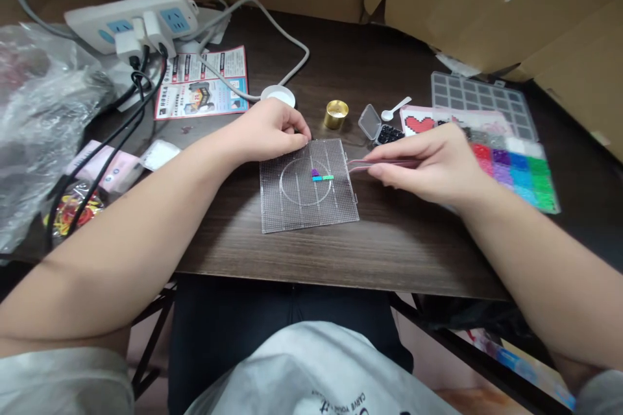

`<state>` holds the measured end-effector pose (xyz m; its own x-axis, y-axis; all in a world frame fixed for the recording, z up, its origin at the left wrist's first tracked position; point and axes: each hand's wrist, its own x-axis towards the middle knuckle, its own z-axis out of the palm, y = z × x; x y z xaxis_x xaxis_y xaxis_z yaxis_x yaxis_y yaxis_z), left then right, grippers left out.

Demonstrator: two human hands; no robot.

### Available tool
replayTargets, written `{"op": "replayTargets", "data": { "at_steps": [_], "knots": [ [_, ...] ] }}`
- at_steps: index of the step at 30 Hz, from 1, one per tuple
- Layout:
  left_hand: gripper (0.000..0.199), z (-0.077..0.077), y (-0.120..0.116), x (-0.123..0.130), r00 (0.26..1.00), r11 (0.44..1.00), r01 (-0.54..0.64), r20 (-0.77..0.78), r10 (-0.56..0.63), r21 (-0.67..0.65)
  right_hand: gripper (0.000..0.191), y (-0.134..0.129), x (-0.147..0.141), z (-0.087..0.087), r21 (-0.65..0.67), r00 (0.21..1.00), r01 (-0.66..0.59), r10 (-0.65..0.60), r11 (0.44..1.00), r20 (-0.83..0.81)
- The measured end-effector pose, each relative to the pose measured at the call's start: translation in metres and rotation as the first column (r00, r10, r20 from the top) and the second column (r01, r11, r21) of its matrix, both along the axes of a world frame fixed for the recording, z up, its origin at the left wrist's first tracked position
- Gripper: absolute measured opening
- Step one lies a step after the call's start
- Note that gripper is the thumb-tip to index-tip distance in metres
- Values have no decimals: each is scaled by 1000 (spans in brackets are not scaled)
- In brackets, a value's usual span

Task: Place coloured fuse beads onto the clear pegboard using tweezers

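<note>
A clear square pegboard (306,214) lies flat on the desk in front of me. Near its middle sit a small purple patch (315,172), a blue strip (317,179) and a green strip (328,177) of beads. At the board's far edge, my left hand (277,130) rests with curled fingers, gripping the upper left part. My right hand (433,159) pinches pink tweezers (394,162), whose tips are by the board's right edge. Whether a bead is between the tips is too small to tell. Just beyond that hand, a small open box (389,135) contains black beads.
An open compartment case (535,168) of coloured beads lies at right, with a heart-pattern sheet (418,122). A gold tin (335,115) and a white spoon (396,108) stand behind the board. At left are a power strip (134,19), cables, a leaflet (204,87) and plastic wrap (53,123).
</note>
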<state>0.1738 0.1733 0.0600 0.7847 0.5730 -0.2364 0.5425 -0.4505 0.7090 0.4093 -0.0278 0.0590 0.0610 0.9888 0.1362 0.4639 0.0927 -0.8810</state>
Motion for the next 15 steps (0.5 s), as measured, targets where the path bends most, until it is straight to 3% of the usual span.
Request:
{"op": "replayTargets", "data": {
  "at_steps": [2, 6, 15],
  "knots": [
    [19, 1, -1, -1, 1000, 1000, -1, 8, 1, -5, 15, 10, -12, -13, -8, 1000, -25, 25, 1000, -9],
    [18, 2, -2, -1, 1000, 1000, 8, 13, -8, 16, 16, 18, -6, -27, 1, 998, -62, 62, 998, 22],
    [19, 8, -6, 2, 998, 999, -28, -61, 29, 25, 14, 15, 2, -26, -14, 984, -148, 149, 989, 95]
  ]
}}
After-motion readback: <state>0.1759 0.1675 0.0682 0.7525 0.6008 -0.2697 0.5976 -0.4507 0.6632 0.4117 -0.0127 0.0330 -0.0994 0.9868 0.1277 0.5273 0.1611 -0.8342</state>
